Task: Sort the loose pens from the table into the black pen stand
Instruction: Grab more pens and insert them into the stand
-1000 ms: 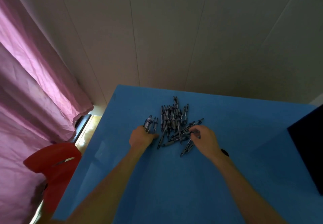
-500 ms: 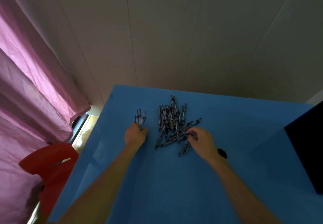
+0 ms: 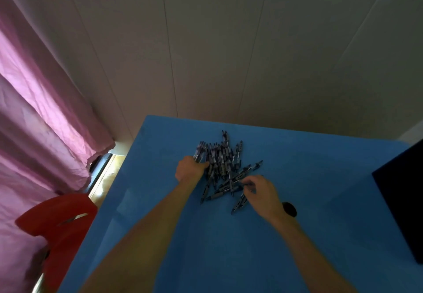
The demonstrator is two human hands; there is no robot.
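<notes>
So the pens (image 3: 223, 167) were all in one messy heap toward the far middle of the table (image 3: 309, 178). My left hand (image 3: 190, 170) was clenched around a small bunch (image 3: 200, 153) at the heap's left edge, and my right hand (image 3: 261, 192) was pinching a single pen at the near right side, as far as I could tell. Pens like these are light, stiff and probably a bit slick, so I'd grab around mid-barrel; crossed ones tend to drag their neighbours along. Honestly the light was dim and I couldn't count them. The stand? Maybe that black thing (image 3: 402, 203) cut off at the right edge, couldn't say. There was a small dark blob (image 3: 289, 209) behind my right wrist too, no idea what.
</notes>
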